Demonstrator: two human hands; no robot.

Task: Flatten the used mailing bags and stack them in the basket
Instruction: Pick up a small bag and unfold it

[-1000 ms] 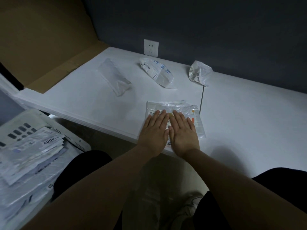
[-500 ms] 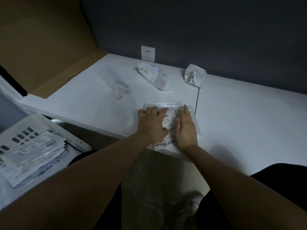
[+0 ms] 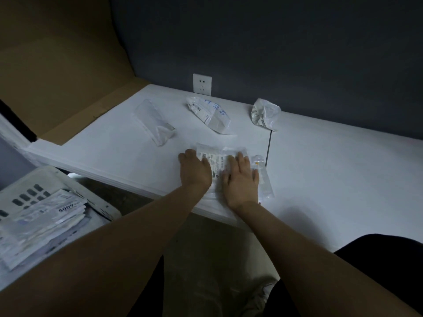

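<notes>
- left hand [image 3: 194,172] lies on the left part of the mailing bag [image 3: 215,160], fingers bent at its far-left corner; cannot tell if they pinch it or only press
- right hand [image 3: 241,179] is flat, fingers straight and slightly spread, palm down on the right part of the same bag
- the bag lies flat under both hands, near the front edge of the white surface [image 3: 332,168]
- clear bag [image 3: 155,124] beyond the left hand, off to its left
- blue-marked bag [image 3: 209,114] beyond both hands, puffed up
- crumpled bag [image 3: 264,114] beyond the right hand, by the wall
- basket [image 3: 23,191] well left of the left hand and lower down, holding a stack of flattened bags [image 3: 41,225]
- wall socket [image 3: 202,84] behind the blue-marked bag
</notes>
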